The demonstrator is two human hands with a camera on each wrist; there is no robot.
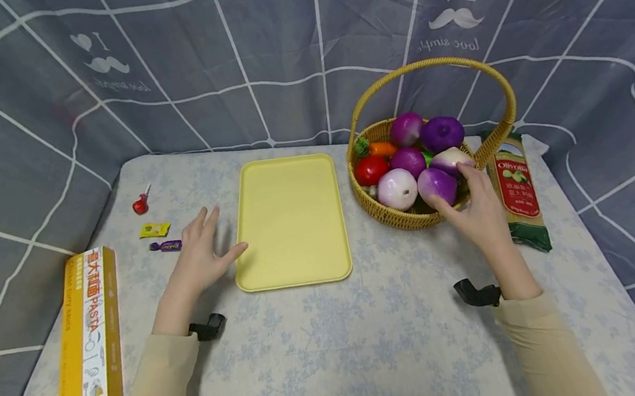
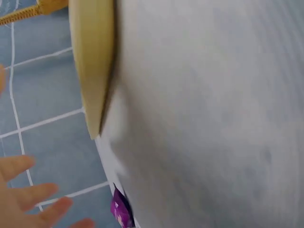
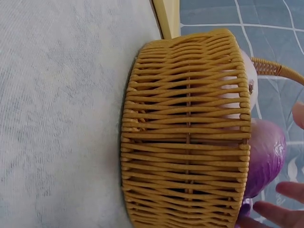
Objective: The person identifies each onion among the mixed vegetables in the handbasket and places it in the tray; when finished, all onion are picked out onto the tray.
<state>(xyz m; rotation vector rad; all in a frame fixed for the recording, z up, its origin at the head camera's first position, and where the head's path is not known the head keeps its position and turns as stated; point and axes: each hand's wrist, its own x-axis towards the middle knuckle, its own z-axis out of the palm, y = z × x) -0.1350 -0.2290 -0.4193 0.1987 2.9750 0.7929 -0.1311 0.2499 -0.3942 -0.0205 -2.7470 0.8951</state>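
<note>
A wicker basket [image 1: 393, 215] at the right of the table holds several vegetables, among them purple onions [image 1: 407, 161], a white onion [image 1: 397, 189], a red tomato [image 1: 372, 170] and a carrot [image 1: 382, 149]. Over its front right rim my right hand [image 1: 479, 209] spreads thumb and fingers around a purple-and-white vegetable [image 1: 437, 185]. In the right wrist view the thumb and fingers appear apart from that vegetable [image 3: 266, 156]; contact is hard to judge. My left hand [image 1: 197, 254] hovers with spread fingers, holding nothing, between the yellow tray [image 1: 291, 220] and a purple-wrapped candy [image 1: 165, 246].
A red lollipop [image 1: 140, 205] and a yellow-wrapped candy [image 1: 154, 229] lie at the back left. A yellow pasta box [image 1: 86, 335] lies at the left edge. Right of the basket is a green-and-red pasta packet [image 1: 520, 194]. The basket's tall handle [image 1: 426, 65] arches above the vegetables.
</note>
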